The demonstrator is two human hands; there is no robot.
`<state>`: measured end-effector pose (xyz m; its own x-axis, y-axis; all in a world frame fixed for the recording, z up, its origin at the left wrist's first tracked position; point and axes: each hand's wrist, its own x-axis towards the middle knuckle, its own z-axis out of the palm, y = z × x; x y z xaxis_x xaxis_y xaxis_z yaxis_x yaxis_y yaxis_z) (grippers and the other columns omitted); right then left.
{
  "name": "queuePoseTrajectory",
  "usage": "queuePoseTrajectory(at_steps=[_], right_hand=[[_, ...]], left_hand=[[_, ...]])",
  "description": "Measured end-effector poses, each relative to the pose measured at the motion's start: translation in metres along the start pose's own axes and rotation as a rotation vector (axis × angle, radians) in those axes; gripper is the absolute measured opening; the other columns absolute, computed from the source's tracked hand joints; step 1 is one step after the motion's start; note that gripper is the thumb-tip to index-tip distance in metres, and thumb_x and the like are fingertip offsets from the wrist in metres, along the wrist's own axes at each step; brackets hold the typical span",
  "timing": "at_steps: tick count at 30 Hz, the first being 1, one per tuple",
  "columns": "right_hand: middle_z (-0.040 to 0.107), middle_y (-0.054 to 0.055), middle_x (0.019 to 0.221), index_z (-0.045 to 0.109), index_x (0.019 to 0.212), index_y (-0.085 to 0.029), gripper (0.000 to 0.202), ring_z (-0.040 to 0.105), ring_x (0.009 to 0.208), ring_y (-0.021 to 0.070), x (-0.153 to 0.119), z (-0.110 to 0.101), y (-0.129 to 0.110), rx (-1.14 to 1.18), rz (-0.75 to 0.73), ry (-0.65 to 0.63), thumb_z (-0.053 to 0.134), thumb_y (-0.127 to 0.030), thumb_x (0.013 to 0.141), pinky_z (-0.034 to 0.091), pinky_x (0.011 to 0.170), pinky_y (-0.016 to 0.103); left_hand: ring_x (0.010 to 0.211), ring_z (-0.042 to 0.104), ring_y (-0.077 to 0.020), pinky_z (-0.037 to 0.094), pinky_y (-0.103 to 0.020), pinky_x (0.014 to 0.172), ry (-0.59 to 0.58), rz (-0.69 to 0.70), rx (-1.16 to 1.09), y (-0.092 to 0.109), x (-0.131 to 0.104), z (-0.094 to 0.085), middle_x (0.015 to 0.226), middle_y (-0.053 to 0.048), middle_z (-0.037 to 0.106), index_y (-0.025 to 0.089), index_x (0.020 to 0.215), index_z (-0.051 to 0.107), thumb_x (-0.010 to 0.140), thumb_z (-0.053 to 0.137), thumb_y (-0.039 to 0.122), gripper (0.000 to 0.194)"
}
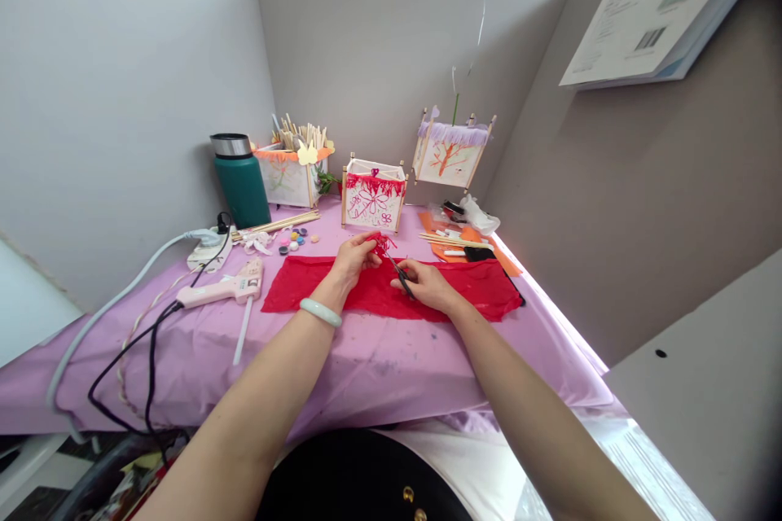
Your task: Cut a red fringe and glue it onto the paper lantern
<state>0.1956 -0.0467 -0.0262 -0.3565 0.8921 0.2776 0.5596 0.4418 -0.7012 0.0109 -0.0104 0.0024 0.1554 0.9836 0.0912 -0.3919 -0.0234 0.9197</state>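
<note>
Between the fingers of my left hand (355, 257) is a small bunch of red fringe (382, 243), its thin strands pointing right. My right hand (424, 285) grips a pair of dark-handled scissors (404, 280), whose blades reach up to the strands. Both hands are just above a long sheet of red fabric (299, 283) spread across the table. Behind them stands a white box lantern (374, 202) with wooden corner sticks, red fringe along its top and a flower drawing. Fingers partly cover the scissor handles.
On the left are a green bottle (243, 183), a pink glue gun (226, 290) with cords, and a power strip (209, 251). A lantern box of sticks (290, 179) stands behind. A purple-fringed lantern (453, 155) hangs back right, above orange sheets (440, 228).
</note>
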Motion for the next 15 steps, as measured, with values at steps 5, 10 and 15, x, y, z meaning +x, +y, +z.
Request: queuePoseTrajectory(at_steps=[5, 10, 15], right_hand=[[0.056, -0.003, 0.061, 0.056, 0.095, -0.019, 0.037, 0.050, 0.054, 0.0121, 0.0004, 0.0003, -0.0002, 0.000, 0.006, 0.002, 0.058, -0.051, 0.076, 0.036, 0.052, 0.022], [0.057, -0.003, 0.062, 0.056, 0.096, -0.019, 0.037, 0.050, 0.054, 0.0123, 0.0003, 0.0001, -0.0005, 0.001, 0.004, 0.000, 0.058, -0.050, 0.076, 0.037, 0.052, 0.023], [0.057, -0.003, 0.062, 0.056, 0.096, -0.019, 0.038, 0.051, 0.054, 0.0125, 0.0000, 0.0003, 0.0001, 0.008, 0.007, 0.001, 0.057, -0.051, 0.077, 0.038, 0.052, 0.023]], left_hand=[[0.039, 0.052, -0.0086, 0.043, -0.020, 0.045, -0.013, 0.028, 0.064, -0.0010, -0.0007, 0.0009, 0.051, 0.000, 0.060, 0.007, 0.114, 0.058, 0.078, 0.056, 0.013, 0.037], [0.039, 0.053, -0.0084, 0.043, -0.020, 0.045, -0.024, 0.030, 0.075, -0.0027, -0.0006, 0.0010, 0.053, 0.000, 0.061, 0.007, 0.114, 0.058, 0.077, 0.057, 0.014, 0.038], [0.040, 0.053, -0.0082, 0.043, -0.020, 0.045, -0.012, 0.018, 0.041, -0.0024, 0.0003, -0.0003, 0.053, 0.000, 0.060, 0.008, 0.111, 0.059, 0.077, 0.056, 0.013, 0.035]])
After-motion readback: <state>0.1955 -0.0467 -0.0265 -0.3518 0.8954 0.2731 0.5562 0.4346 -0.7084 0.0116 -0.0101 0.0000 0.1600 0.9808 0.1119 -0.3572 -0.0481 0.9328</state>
